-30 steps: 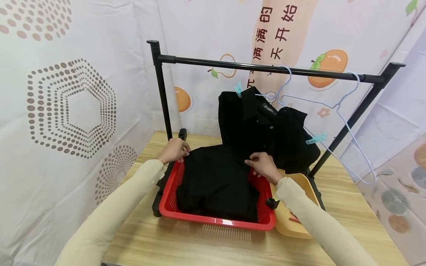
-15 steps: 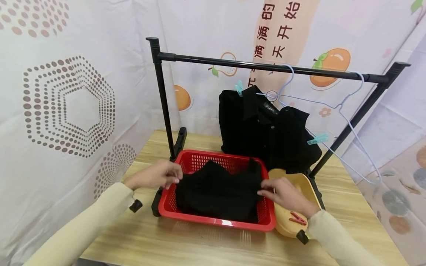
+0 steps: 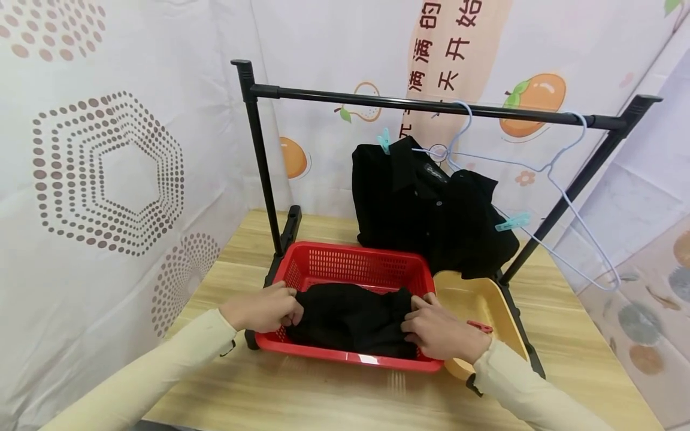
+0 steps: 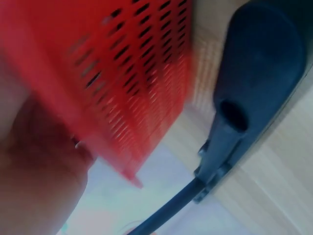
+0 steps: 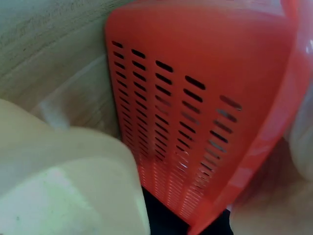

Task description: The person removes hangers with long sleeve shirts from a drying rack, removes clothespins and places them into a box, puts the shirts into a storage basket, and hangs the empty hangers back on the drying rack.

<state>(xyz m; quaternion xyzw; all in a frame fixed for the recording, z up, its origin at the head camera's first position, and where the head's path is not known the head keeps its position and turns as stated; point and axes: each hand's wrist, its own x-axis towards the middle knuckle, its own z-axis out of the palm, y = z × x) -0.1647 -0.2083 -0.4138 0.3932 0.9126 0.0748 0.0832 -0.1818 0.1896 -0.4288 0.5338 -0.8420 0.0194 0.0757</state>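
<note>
A folded black garment (image 3: 353, 317) lies in the front part of the red basket (image 3: 345, 357). Its kind cannot be told, bunched up as it is. My left hand (image 3: 266, 308) reaches over the basket's left rim, fingers curled at the garment's left end. At the other end my right hand (image 3: 442, 328) grips the cloth with bent fingers. The fingertips are partly hidden in the head view. Both wrist views show the basket's slotted outer wall, with part of the left hand (image 4: 46, 161) and right hand (image 5: 274, 196) beside the rim.
Behind the basket, a black button-up garment (image 3: 399, 203) hangs with teal clothespins (image 3: 513, 222) on a blue hanger (image 3: 579, 218). A black rack (image 3: 345, 99) frames the area. Right of the basket stands a yellow tray (image 3: 501, 311) with a red clothespin (image 3: 480, 326).
The black garment's far part has been brought toward the front, baring the back of the basket. Both hands came back from the far side, parted from the cloth, then returned to its ends.
</note>
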